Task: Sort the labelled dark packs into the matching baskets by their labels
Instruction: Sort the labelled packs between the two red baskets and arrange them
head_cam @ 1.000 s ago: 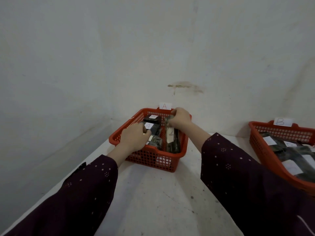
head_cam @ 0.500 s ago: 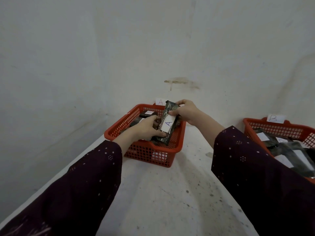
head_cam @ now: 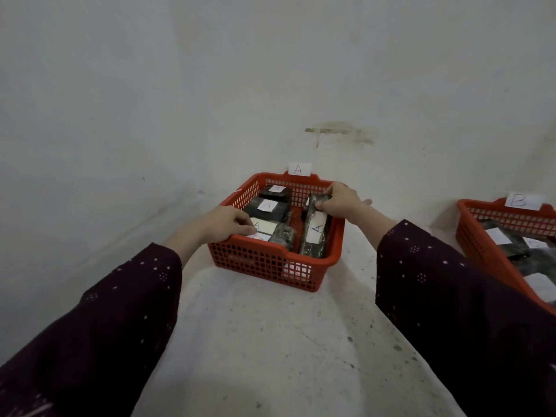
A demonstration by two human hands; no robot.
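**Both hands in basket A, long pack lying in it**

Closest in, two dark dotted sleeves [head_cam: 114, 311] reach over the speckled white table [head_cam: 270, 341]. Straight ahead at 12 o'clock sits red basket A [head_cam: 264, 263]. The left hand [head_cam: 224, 222] is at its 9 o'clock rim, fingers bent, tips on a white-labelled pack [head_cam: 263, 228] in the near-left corner. Can't tell if it's really gripping or just touching.

On the basket's 3 o'clock side, the long pack [head_cam: 316, 233] with an "A" label lies inside, running 6 to 12. The right hand [head_cam: 340, 200] has its fingers curled round the far end, thumb sticking out. Two more A-labelled packs [head_cam: 267, 206] lie toward 11 o'clock. The "A" tag [head_cam: 298, 169] stands on the far rim.

Basket B [head_cam: 481, 245], holding packs of its own, is off at 2 o'clock.
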